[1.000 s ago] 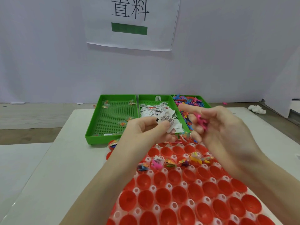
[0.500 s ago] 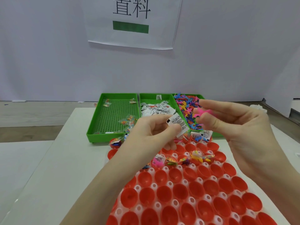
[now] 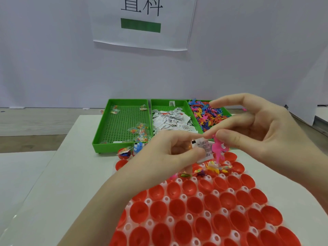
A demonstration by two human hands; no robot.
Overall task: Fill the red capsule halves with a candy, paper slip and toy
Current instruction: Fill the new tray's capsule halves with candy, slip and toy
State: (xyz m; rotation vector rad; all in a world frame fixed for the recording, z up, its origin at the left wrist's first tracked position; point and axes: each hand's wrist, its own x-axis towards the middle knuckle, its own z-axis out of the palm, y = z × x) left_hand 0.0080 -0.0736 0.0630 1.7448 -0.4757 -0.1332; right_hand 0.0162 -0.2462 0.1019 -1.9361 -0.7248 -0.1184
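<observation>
While your left hand (image 3: 179, 150) pinches a paper slip (image 3: 204, 148) between thumb and fingers, your right hand (image 3: 257, 135) pinches a pink toy (image 3: 219, 150) just beside it. Both grips are closed on their items above the far rows of the red capsule halves (image 3: 195, 206), which sit in a white holder (image 3: 166, 198) on the table (image 3: 71, 183). Several far halves already hold contents. Three green trays (image 3: 124, 121) behind hold candies (image 3: 140, 132), slips and toys.

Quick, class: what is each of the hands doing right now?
Left hand: pinches a white printed paper slip.
Right hand: pinches a pink plastic toy figure.
</observation>
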